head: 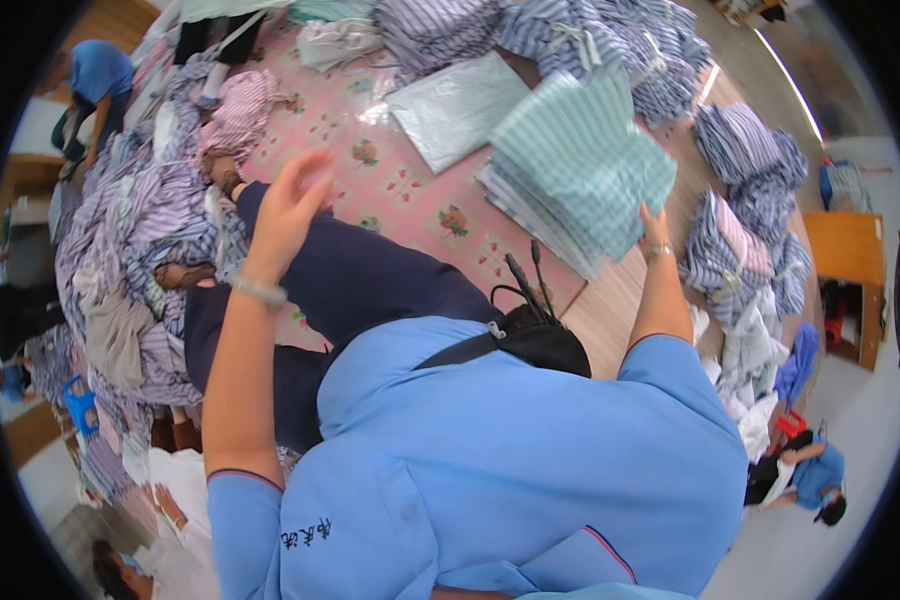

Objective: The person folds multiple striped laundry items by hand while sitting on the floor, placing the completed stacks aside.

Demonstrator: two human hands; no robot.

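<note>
My right hand (654, 225) grips the near right edge of a green-and-white striped folded cloth (570, 127), with part of it checked. The cloth is blurred and lies over a stack of folded striped and checked fabric (532, 214) on the floor mat. My left hand (300, 191), also blurred, is raised above my leg with its fingers apart and nothing in it. Beyond the stack, a flat pale grey folded cloth or sheet (461, 109) rests on the pink patterned mat (401, 187).
At left spreads a large heap of loose striped garments (142, 202). Tied bundles of blue-striped clothing (607, 37) line the far side, with more folded bundles (742, 142) at right. Other people (101, 75) work around the room. A black waist bag (547, 349) hangs at my side.
</note>
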